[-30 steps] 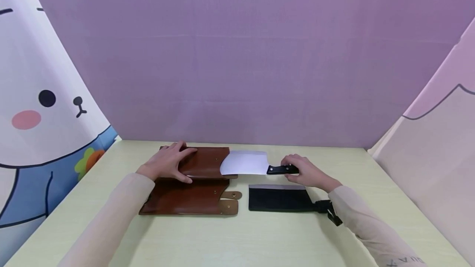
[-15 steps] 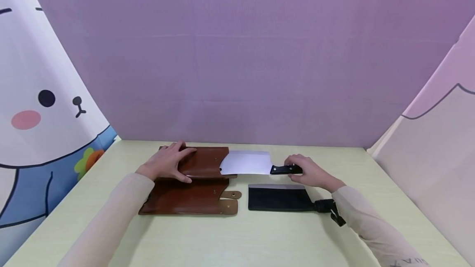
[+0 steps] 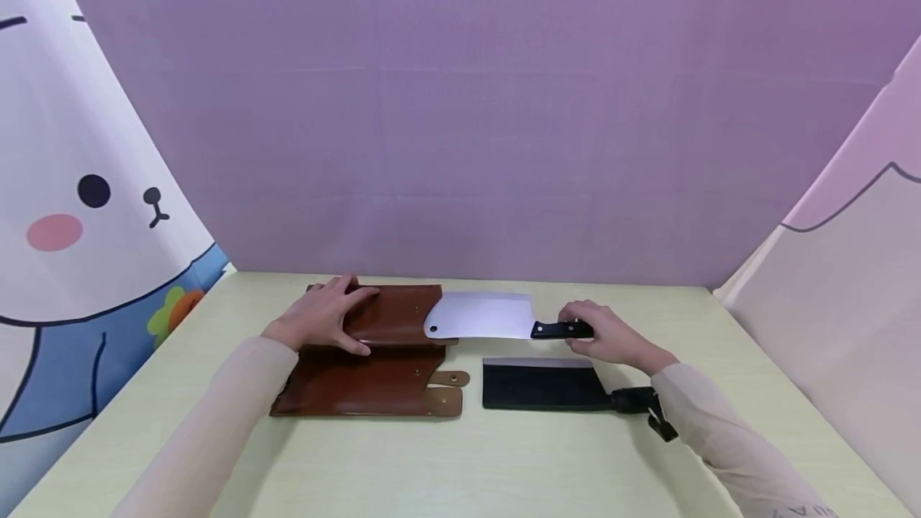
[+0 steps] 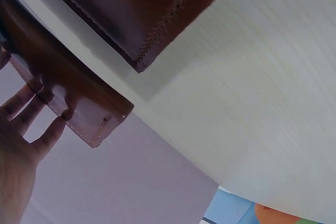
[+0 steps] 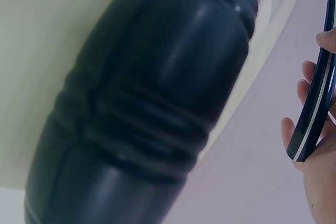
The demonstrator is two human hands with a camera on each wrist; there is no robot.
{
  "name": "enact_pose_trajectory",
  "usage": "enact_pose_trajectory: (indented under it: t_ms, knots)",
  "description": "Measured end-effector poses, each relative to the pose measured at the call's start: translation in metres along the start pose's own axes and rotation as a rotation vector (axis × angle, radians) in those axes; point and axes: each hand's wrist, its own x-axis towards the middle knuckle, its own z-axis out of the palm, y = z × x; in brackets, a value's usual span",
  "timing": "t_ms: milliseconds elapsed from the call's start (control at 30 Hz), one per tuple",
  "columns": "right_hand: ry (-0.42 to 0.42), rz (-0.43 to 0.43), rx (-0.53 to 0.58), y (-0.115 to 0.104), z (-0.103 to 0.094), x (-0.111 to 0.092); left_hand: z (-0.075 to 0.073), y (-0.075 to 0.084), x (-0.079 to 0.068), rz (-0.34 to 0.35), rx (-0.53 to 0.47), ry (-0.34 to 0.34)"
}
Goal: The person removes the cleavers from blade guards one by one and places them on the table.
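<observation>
My left hand grips the far brown leather knife sheath, thumb at its near edge and fingers towards its far edge. In the left wrist view, fingertips touch the edge of that sheath. My right hand holds a cleaver by its black riveted handle. Its silver blade lies at the sheath's mouth, the corner hole showing; whether any blade is still inside I cannot tell. A second brown sheath, with strap and flap, lies nearer.
Below my right hand lies a black-bladed cleaver with a pale edge. Its dark grooved handle fills much of the right wrist view. Everything sits on a pale table, with a purple cloth rising behind its back edge.
My right hand has moved right with the cleaver, drawing more blade out of the far sheath. The blade's corner hole has come into view. The left hand keeps its place on the sheath.
</observation>
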Motion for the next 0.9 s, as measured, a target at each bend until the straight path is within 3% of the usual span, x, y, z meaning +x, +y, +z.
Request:
enact_pose_trajectory:
  t_ms: [900]
  knots:
    - [0.027,0.056,-0.004,0.012,-0.010,-0.015,0.003,-0.003,-0.002,-0.014,0.005,0.009]
